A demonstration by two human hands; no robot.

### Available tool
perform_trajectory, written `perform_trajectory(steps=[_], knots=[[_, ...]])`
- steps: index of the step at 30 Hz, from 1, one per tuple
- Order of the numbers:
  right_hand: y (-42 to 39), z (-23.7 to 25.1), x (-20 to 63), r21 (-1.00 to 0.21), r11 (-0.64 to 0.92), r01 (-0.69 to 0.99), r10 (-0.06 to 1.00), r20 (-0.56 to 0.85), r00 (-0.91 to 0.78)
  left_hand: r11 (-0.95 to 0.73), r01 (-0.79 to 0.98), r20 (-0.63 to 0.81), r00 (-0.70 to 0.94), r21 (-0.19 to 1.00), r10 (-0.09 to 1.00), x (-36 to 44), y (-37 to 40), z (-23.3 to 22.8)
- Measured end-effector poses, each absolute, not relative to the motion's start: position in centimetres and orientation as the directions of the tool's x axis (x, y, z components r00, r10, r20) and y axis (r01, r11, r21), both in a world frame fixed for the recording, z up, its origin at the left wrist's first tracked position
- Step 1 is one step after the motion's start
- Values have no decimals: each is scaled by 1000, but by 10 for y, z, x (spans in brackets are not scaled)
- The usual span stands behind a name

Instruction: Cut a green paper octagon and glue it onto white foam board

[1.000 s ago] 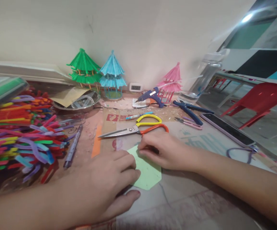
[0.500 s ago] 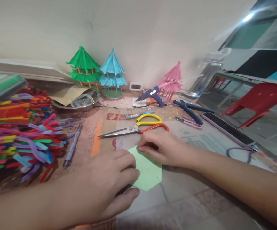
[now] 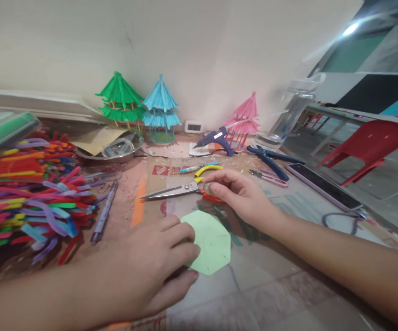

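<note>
A light green paper octagon (image 3: 210, 243) lies on the table in front of me, faint marks on its face. My left hand (image 3: 164, 257) has its curled fingers over the paper's left edge, the thumb below them. Scissors (image 3: 181, 188) with one yellow and one orange handle lie just beyond the paper, blades pointing left. Over their handles is my right hand (image 3: 233, 191), its fingers bent and partly apart; it hides much of the orange handle. Whether it grips the handles is not clear.
Colourful pipe cleaners (image 3: 23, 197) and a purple pen (image 3: 105, 212) are on the left. Green (image 3: 121, 99), blue (image 3: 161, 105) and pink (image 3: 247, 115) pavilion models stand by the wall. A glue gun (image 3: 216, 138), blue pliers (image 3: 270, 163) and a phone (image 3: 323, 186) lie rightward.
My right hand has left the paper's upper edge and moved up and slightly right onto the scissors' handles. The left hand stays on the paper; the scissors have not visibly moved.
</note>
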State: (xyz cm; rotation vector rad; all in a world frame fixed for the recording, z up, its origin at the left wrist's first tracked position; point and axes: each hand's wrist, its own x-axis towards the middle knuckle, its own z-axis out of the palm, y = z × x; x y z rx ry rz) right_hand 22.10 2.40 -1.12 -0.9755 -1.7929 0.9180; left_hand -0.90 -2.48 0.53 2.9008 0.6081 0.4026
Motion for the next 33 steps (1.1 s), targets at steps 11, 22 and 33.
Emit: perform_trajectory(steps=[11,22,33], knots=[[5,-3,221,-775,506,379,812,281,-511,-914,372,252,880,160,402,-10,-25,3],[5,5,223,-497,721,483,654,257,-712,-902,399,259,865,165,430,-11,-26,4],[5,9,222,-519,714,470,645,225,-731,-905,393,241,874,163,423,-10,-26,5]])
